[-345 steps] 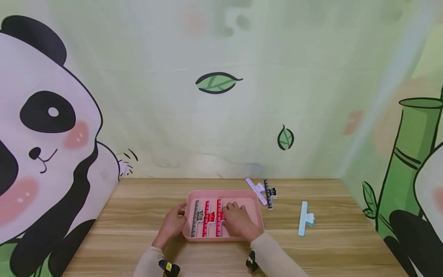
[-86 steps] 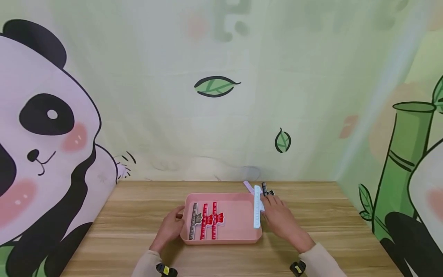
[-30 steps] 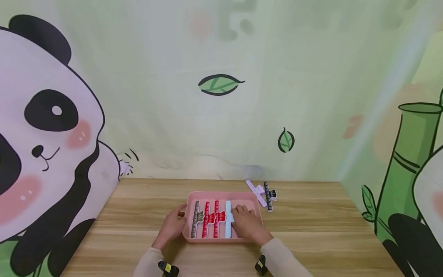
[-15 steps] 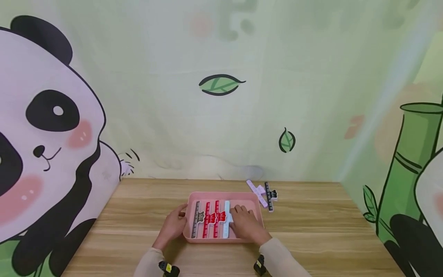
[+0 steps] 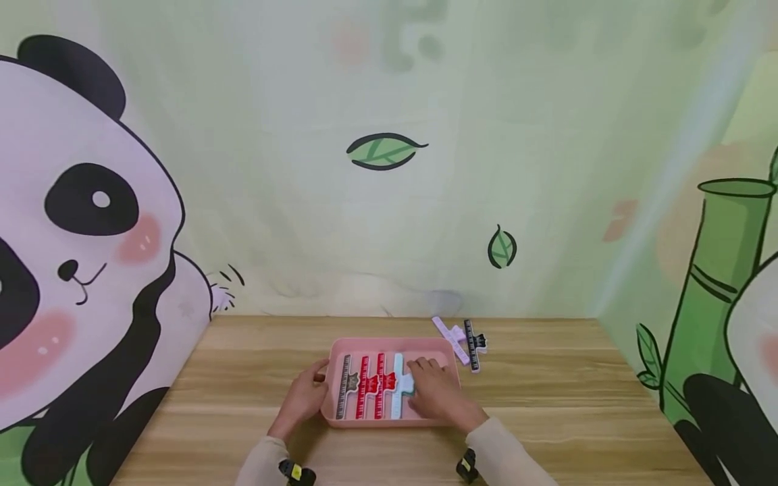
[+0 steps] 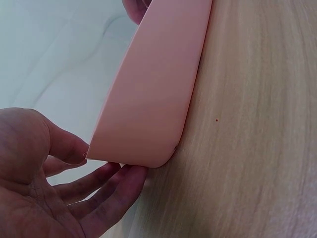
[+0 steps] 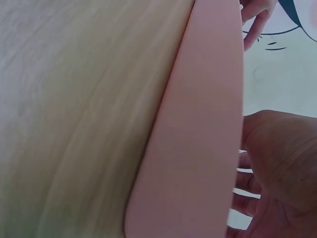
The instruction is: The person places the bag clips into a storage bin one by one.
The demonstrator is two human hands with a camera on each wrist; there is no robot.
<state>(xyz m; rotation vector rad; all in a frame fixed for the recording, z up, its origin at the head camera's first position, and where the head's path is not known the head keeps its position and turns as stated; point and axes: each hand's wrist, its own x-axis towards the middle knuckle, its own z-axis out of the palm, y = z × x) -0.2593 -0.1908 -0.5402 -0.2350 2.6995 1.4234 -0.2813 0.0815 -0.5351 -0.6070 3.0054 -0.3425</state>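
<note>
- I'm judging the step in hand to be setting the blue clip into the tray, at the right end of a neat row.
- The left hand is gripping the tray's left edge, its thumb lying at the rim and its fingers against the wall.
- The right hand is hovering over the tray's right part, fingers and thumb loosely parted beside the blue clip; I'm not managing to tell whether they are touching it.
- Next, I'm guessing, the work is calling for a reach past the far right corner to the purple clip or the black clip, both lying on the tabletop.
- I'm counting six clips: inside, one grey clip, two red clips, one blue; outside, one purple, one black.
- I'm counting one tray.
</note>
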